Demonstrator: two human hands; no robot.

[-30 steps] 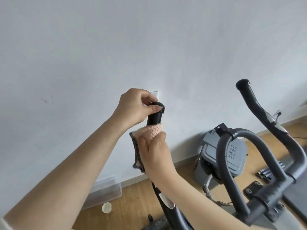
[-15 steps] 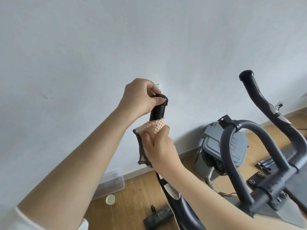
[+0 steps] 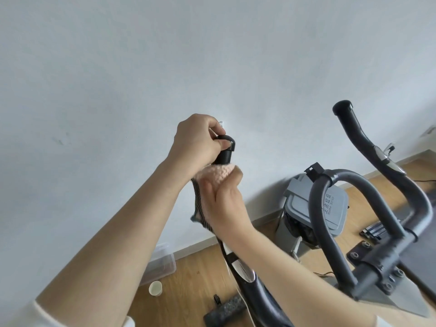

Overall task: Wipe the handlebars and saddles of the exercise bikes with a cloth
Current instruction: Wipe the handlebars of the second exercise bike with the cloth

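head: right grip (image 3: 224, 208) holds cloth (image 3: 218, 174) below left grip (image 3: 197, 143) on handlebar (image 3: 225, 155)

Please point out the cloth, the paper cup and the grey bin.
cloth (image 3: 218, 177), head view: pink knitted top fold.
paper cup (image 3: 155, 288), head view: its middle.
grey bin (image 3: 298, 204), head view: lid, left part.

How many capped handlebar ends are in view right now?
2. One capped end is gripped by the left hand, just above the cloth held by the right hand; the other end stands free at upper right. Others may lie outside the frame.
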